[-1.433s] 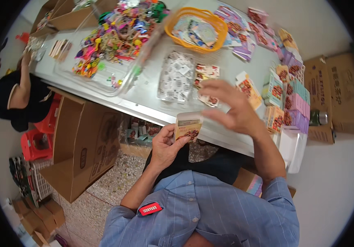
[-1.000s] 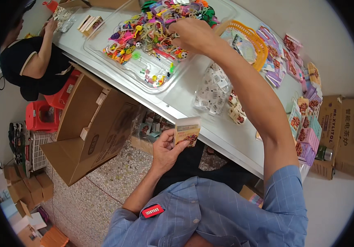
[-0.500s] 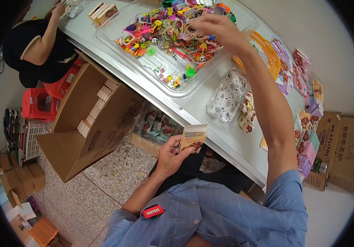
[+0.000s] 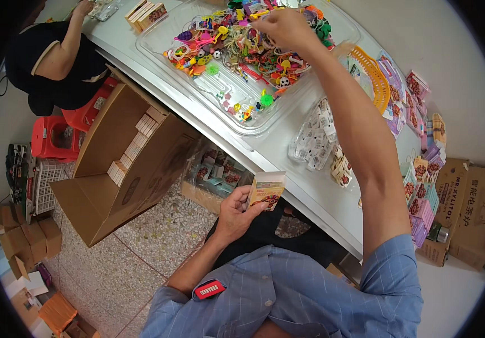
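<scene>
My left hand is wrapped round a small printed carton, held upright just off the table's front edge. The carton's top flap is raised, and something flat shows inside its mouth. My right hand reaches over a clear plastic tray heaped with small colourful toys. Its fingers are drawn together among the toys, close to a yellow piece; whether that piece is in their grip is hard to see. Loose small toys lie in the near part of the tray.
Right of the tray are an orange basket, a bag of white packets and flattened cartons. A big cardboard box with rows of small boxes stands left, below the table. Another person works at the far left.
My right hand has shifted slightly left and farther over the toys, its fingers now drawn together. My left hand still holds the carton in nearly the same place.
</scene>
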Demonstrator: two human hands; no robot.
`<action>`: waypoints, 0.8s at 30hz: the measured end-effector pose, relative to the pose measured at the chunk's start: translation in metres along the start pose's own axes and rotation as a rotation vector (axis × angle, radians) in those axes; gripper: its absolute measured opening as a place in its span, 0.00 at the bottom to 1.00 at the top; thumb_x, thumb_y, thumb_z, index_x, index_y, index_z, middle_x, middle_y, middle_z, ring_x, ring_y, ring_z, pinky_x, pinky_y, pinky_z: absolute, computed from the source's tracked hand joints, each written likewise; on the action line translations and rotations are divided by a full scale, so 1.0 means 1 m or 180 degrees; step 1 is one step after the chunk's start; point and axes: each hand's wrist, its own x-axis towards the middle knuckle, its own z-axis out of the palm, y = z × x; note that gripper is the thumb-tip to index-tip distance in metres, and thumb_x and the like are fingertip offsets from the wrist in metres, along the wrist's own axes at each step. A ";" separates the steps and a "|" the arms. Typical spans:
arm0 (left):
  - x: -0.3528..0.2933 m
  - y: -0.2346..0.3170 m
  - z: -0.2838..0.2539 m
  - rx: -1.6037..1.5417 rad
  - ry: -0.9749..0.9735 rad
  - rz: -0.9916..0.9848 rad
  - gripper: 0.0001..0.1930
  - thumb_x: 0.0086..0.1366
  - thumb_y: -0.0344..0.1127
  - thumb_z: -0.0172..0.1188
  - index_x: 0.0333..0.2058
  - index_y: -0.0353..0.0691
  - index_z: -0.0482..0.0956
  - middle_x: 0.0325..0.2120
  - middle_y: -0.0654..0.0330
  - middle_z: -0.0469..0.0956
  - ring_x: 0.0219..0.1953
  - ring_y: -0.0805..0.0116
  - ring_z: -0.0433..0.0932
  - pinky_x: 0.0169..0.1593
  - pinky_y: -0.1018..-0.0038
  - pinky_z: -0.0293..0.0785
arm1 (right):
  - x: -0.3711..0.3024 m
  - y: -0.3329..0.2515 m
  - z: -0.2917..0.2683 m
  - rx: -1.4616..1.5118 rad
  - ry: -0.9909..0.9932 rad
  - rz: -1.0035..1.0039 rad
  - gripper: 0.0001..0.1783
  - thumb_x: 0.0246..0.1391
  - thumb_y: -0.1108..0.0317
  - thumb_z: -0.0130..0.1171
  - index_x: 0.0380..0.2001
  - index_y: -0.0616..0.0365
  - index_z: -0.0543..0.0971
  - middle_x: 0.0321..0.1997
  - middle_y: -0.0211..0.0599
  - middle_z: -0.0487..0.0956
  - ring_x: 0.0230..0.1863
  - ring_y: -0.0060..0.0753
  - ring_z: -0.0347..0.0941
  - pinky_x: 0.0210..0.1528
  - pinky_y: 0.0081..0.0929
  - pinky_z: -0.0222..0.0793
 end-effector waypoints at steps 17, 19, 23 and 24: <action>0.004 0.015 0.015 -0.0057 -0.0144 0.0143 0.19 0.64 0.19 0.62 0.53 0.28 0.70 0.49 0.50 0.79 0.50 0.67 0.79 0.56 0.71 0.77 | -0.090 0.017 -0.094 0.2597 -0.0099 -0.0036 0.14 0.57 0.59 0.66 0.37 0.59 0.81 0.21 0.25 0.76 0.19 0.18 0.68 0.21 0.21 0.64; 0.006 0.019 0.018 -0.0079 -0.0194 0.0180 0.19 0.64 0.20 0.62 0.53 0.28 0.70 0.48 0.50 0.79 0.50 0.67 0.79 0.56 0.72 0.77 | -0.118 0.014 -0.099 0.2668 -0.0175 -0.0263 0.15 0.59 0.57 0.64 0.30 0.59 0.81 0.18 0.19 0.71 0.17 0.09 0.65 0.19 0.14 0.61; 0.012 0.023 0.031 -0.0121 -0.0371 0.0266 0.20 0.64 0.20 0.63 0.53 0.27 0.70 0.48 0.50 0.79 0.50 0.67 0.79 0.56 0.72 0.77 | -0.190 -0.011 -0.121 0.2263 -0.0519 -0.0314 0.08 0.59 0.64 0.62 0.31 0.57 0.79 0.16 0.17 0.69 0.14 0.06 0.60 0.16 0.09 0.53; 0.013 0.026 0.035 -0.0095 -0.0406 0.0299 0.20 0.64 0.20 0.63 0.53 0.27 0.70 0.48 0.50 0.79 0.50 0.67 0.79 0.56 0.72 0.77 | -0.205 -0.016 -0.124 0.2246 -0.0718 -0.0390 0.07 0.59 0.66 0.61 0.31 0.57 0.79 0.16 0.17 0.69 0.15 0.07 0.61 0.16 0.09 0.54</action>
